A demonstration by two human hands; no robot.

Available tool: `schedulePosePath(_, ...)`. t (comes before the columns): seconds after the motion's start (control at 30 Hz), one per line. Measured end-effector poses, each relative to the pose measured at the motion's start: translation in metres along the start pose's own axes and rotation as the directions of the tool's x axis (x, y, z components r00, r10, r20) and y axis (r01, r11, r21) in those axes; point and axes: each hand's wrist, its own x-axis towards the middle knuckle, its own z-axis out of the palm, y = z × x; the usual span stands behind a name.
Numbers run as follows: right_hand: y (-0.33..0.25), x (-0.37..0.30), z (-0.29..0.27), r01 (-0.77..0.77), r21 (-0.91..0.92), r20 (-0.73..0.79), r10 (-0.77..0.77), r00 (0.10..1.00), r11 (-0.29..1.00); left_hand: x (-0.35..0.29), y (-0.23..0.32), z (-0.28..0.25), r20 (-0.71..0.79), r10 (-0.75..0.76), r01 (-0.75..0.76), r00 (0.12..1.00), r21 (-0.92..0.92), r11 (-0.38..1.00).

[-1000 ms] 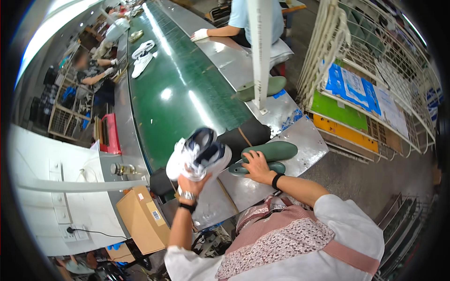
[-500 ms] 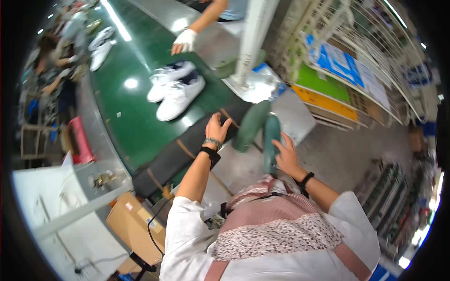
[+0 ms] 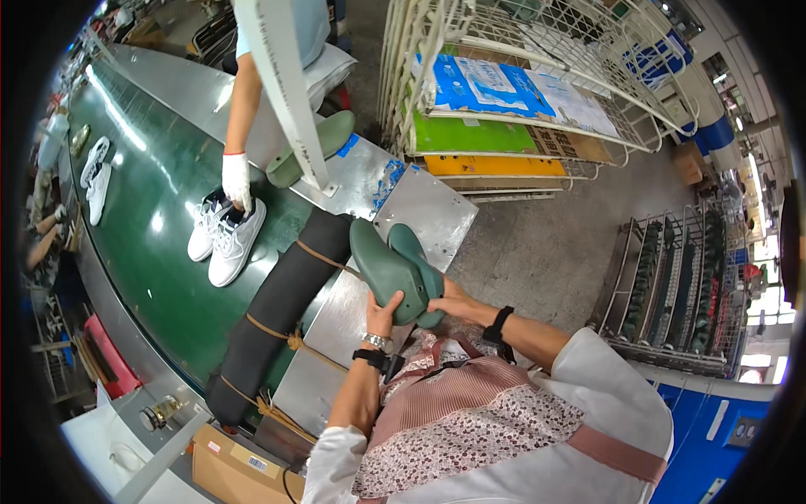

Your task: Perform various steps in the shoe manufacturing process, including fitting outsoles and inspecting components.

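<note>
Head cam here: the left hand [image 3: 384, 316] is gripping the front green last [image 3: 386, 267], wrapped around its lower end with the thumb showing, other fingers mostly hiding behind it. Right hand [image 3: 453, 300] is holding the darker green last [image 3: 413, 242], fingers curled in, but the tips are getting lost behind the lasts, so I can't say how tightly. Both lasts are sitting side by side just above the apron [image 3: 470, 412], the front one covering a chunk of the other. Can't tell if either's touching the metal ledge [image 3: 315, 388]. A co-worker's gloved hand [image 3: 237, 178] is partly covering the white shoes [image 3: 231, 254]; the white post [image 3: 285, 84] is blocking some of that person, whose head is getting cut off.
</note>
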Motion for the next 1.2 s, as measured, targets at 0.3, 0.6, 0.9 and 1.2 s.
schedulePosePath(0.3,-0.100,-0.068,-0.136,0.033,0.380,-0.155,0.029,0.988,0.924,0.006,0.170,0.178,0.428,0.283,-0.424,0.858,0.281,0.861)
schedulePosePath(0.6,-0.233,0.039,-0.324,0.425,-0.384,-0.126,-0.502,0.856,0.820,0.100,0.263,0.350,0.342,0.463,-0.498,0.818,0.823,0.272)
schedulePosePath(0.9,-0.254,0.189,-0.300,0.328,-0.808,0.023,-0.530,0.848,0.490,0.189,0.249,0.373,0.482,0.557,-0.275,0.676,0.866,-0.417)
schedulePosePath(1.2,-0.169,0.264,-0.297,0.498,-0.826,0.155,-0.742,0.652,0.264,0.087,0.123,0.274,0.007,0.643,-0.191,0.766,0.957,0.217)
